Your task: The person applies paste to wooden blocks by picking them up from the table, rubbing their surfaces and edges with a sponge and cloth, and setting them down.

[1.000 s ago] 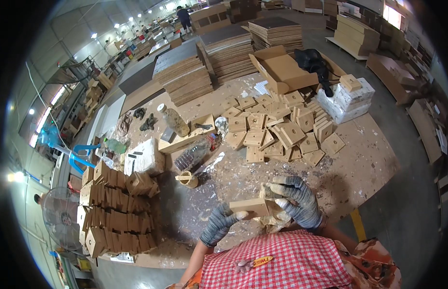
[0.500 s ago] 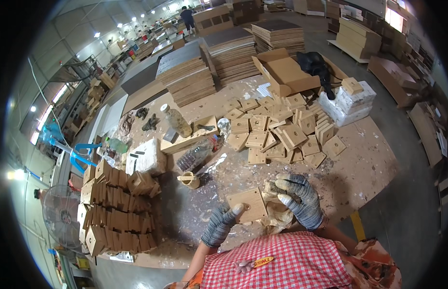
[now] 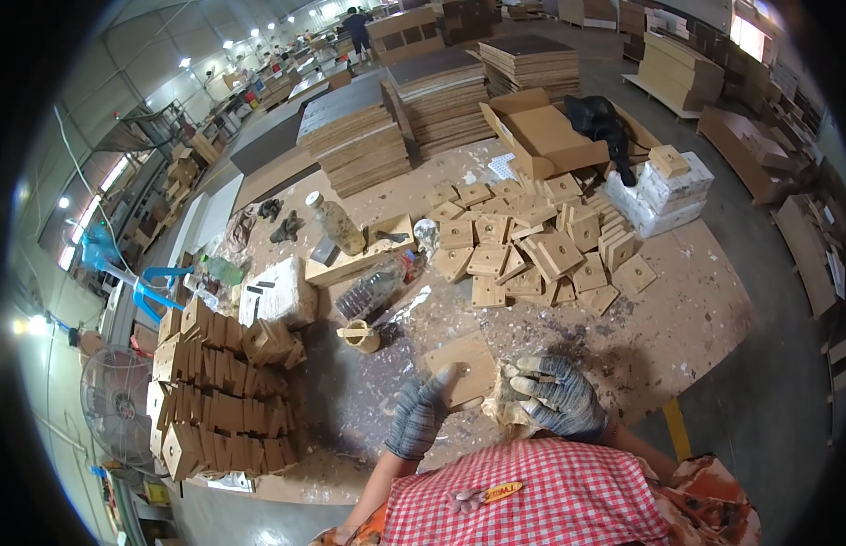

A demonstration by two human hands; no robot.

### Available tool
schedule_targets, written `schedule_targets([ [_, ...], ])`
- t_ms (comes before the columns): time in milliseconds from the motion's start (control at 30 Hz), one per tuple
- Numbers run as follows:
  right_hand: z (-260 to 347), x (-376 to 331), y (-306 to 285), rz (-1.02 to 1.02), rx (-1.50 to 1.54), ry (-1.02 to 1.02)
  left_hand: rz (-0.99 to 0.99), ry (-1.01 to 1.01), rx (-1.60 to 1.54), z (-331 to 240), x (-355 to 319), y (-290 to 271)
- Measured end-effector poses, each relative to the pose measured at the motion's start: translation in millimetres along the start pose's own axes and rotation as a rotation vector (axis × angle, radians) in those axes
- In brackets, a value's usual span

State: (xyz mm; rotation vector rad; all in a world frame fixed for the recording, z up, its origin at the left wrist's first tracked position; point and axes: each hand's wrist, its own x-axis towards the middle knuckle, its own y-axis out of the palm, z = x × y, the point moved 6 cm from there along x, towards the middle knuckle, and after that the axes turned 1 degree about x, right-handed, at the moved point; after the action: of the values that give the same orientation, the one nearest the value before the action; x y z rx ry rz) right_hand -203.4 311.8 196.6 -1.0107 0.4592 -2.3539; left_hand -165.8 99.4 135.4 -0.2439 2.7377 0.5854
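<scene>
Board, 1 flat tan square, pinched by left hand; right hand grasps its edge.

Open brown cardboard box beside stacked white packages
</scene>
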Motion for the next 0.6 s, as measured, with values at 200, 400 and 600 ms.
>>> schedule_targets([
  [200, -19, -7, -5, -0.162, -0.026, 0.097, 0.036, -0.165, -0.121, -1, 2, 19],
  [400, -38, -28, 38, 0.008, 0.413, 0.327, -0.136, -0.112, -0.18, -6, 8, 31],
  [600, -8, -14, 33, 0.107, -0.002, -0.162, -0.105, -0.057, -0.211, 18, 17, -2],
])
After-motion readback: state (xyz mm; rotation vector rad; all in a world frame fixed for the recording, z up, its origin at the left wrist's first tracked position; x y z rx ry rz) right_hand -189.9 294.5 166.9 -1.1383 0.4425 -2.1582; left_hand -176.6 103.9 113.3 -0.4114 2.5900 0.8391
